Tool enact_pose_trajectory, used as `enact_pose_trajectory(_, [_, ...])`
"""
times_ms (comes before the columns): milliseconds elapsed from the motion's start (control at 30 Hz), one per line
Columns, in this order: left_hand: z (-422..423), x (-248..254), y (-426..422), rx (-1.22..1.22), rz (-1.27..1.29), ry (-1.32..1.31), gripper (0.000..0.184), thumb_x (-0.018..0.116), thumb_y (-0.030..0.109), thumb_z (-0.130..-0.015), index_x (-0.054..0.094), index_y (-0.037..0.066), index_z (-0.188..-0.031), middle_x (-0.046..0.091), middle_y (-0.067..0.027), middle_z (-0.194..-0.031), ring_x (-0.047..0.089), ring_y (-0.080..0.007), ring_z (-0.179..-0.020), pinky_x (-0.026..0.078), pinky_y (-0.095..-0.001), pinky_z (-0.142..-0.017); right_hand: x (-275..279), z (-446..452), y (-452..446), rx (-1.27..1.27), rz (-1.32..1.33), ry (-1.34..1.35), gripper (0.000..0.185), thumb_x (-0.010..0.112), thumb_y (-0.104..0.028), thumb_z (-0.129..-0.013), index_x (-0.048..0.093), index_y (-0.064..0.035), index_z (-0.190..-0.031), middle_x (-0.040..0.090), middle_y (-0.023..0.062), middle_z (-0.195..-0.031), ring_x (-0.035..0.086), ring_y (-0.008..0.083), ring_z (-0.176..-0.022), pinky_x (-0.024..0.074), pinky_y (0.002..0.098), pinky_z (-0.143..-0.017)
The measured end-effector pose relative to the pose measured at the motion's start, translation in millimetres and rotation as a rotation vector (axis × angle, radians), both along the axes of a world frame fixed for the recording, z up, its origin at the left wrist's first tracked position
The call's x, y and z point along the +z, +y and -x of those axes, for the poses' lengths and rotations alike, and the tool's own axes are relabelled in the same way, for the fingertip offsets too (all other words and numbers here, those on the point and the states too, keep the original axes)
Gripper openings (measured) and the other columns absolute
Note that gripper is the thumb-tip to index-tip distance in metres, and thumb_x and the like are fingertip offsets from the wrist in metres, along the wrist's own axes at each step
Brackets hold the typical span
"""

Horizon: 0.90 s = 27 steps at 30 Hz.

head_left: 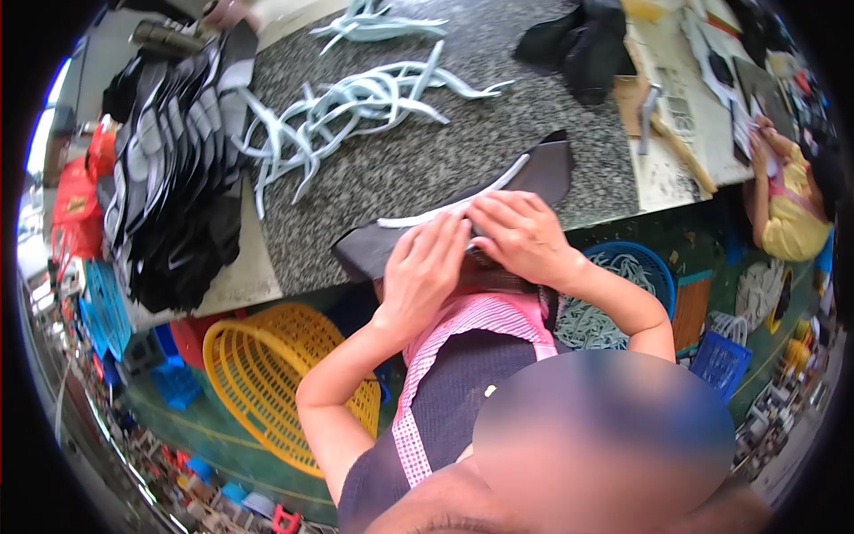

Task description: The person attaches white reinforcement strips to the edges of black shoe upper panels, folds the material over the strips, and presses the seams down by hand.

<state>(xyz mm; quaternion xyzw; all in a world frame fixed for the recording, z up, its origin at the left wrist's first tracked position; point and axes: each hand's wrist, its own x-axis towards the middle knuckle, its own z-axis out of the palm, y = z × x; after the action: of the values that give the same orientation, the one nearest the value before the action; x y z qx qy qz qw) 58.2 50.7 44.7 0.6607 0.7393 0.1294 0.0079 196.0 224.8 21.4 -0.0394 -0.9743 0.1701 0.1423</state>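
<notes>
A dark grey fabric piece [544,169], long and curved with pointed ends, lies along the near edge of the worktop. A pale foam-like strip [418,219] runs along its upper side and passes under my fingers. My left hand [429,254] has its fingers together over the piece and the strip, with its thumb hidden. Close beside it, my right hand [520,233] presses the same spot with bent fingers, its thumb tucked below. Both hands hold the piece near its middle. Loose pale strips [356,111] lie tangled on the worktop beyond.
Overlapping dark and grey cut pieces [178,151] are stacked at the left of the speckled worktop [587,191]. More black pieces [583,44] lie at the back. Below stand a yellow basket [267,374] and a blue basket of strips [614,294]. Another person [792,196] works at right.
</notes>
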Motion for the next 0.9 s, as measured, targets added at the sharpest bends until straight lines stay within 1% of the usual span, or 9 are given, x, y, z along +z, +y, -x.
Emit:
enact_pose_trajectory(167, [6,-10,-2,-0.051,0.052,0.169,0.042,0.061,0.012,-0.089,0.067,0.003,-0.129,0.067,-0.0104,-0.135,0.061,-0.0223,-0.131,0.047,-0.0402,-0.109,0,4,10,-0.044,0.258,0.063,0.028,0.068,-0.015,-0.088,0.069,-0.0058,-0.115,0.068,0.0053,-0.111,0.065,0.0238,-0.107,0.05,0.0383,-0.093])
enact_pose_trajectory(200, [6,-12,-1,-0.058,0.04,0.17,0.044,0.061,0.012,-0.089,0.066,0.003,-0.131,0.066,-0.011,-0.136,0.061,-0.0237,-0.129,0.049,-0.0394,-0.108,4,10,11,-0.101,0.213,0.108,0.024,0.065,-0.012,-0.087,0.069,-0.0058,-0.11,0.067,0.005,-0.103,0.066,0.0244,-0.099,0.0515,0.0376,-0.087])
enact_pose_trajectory(300, [2,-11,1,-0.049,0.056,0.194,0.045,0.061,0.012,-0.088,0.064,0.002,-0.132,0.064,-0.0126,-0.135,0.061,-0.0263,-0.127,0.05,-0.0385,-0.107,3,26,13,-0.091,0.081,0.087,0.017,0.065,-0.013,-0.085,0.072,-0.01,-0.101,0.065,0.0025,-0.096,0.064,0.0206,-0.098,0.0501,0.0346,-0.081])
enact_pose_trajectory(333, [0,-12,1,-0.045,0.023,0.192,0.046,0.061,0.012,-0.087,0.064,0.002,-0.132,0.063,-0.0139,-0.13,0.062,-0.0283,-0.124,0.05,-0.0385,-0.106,2,29,13,-0.086,0.073,0.079,0.015,0.066,-0.013,-0.085,0.071,-0.0107,-0.098,0.065,0.0018,-0.095,0.063,0.0202,-0.097,0.0493,0.0345,-0.081])
enact_pose_trajectory(500, [-7,-13,2,0.003,-0.016,0.226,0.044,0.062,0.013,-0.087,0.066,0.001,-0.128,0.064,-0.0136,-0.121,0.062,-0.0278,-0.119,0.05,-0.0385,-0.104,1,39,16,-0.064,0.06,0.047,0.003,0.068,-0.015,-0.084,0.071,-0.0135,-0.085,0.064,-0.0011,-0.092,0.061,0.0192,-0.095,0.0464,0.0349,-0.081])
enact_pose_trajectory(600, [-8,-15,2,-0.002,-0.039,0.263,0.042,0.062,0.016,-0.086,0.069,-0.003,-0.123,0.066,-0.0137,-0.119,0.061,-0.0272,-0.118,0.05,-0.0381,-0.104,1,42,16,-0.063,0.047,0.007,0.008,0.069,-0.015,-0.084,0.068,-0.0117,-0.091,0.063,0.0021,-0.096,0.06,0.0223,-0.101,0.0459,0.0375,-0.087])
enact_pose_trajectory(667, [-9,-19,0,0.008,-0.033,0.241,0.044,0.061,0.015,-0.087,0.066,-0.001,-0.128,0.064,-0.0146,-0.122,0.061,-0.028,-0.122,0.049,-0.0395,-0.106,3,42,17,-0.064,0.087,-0.025,0.01,0.069,-0.014,-0.087,0.065,-0.0097,-0.095,0.062,0.005,-0.099,0.058,0.0253,-0.106,0.0453,0.0395,-0.091])
enact_pose_trajectory(800, [-8,-21,0,0.012,-0.028,0.2,0.046,0.06,0.015,-0.088,0.065,-0.001,-0.132,0.063,-0.0156,-0.125,0.06,-0.0288,-0.125,0.049,-0.0408,-0.108,7,38,21,-0.089,0.241,-0.034,0.01,0.072,-0.011,-0.087,0.065,-0.0083,-0.095,0.062,0.005,-0.099,0.057,0.0266,-0.104,0.0452,0.0402,-0.09])
enact_pose_trajectory(900, [-7,-21,0,-0.002,-0.02,0.202,0.047,0.06,0.015,-0.088,0.064,-0.001,-0.133,0.062,-0.0163,-0.129,0.059,-0.029,-0.126,0.048,-0.0412,-0.108,7,41,22,-0.091,0.221,-0.038,0.012,0.072,-0.012,-0.087,0.065,-0.0086,-0.096,0.062,0.0049,-0.099,0.057,0.0268,-0.103,0.0453,0.0404,-0.09])
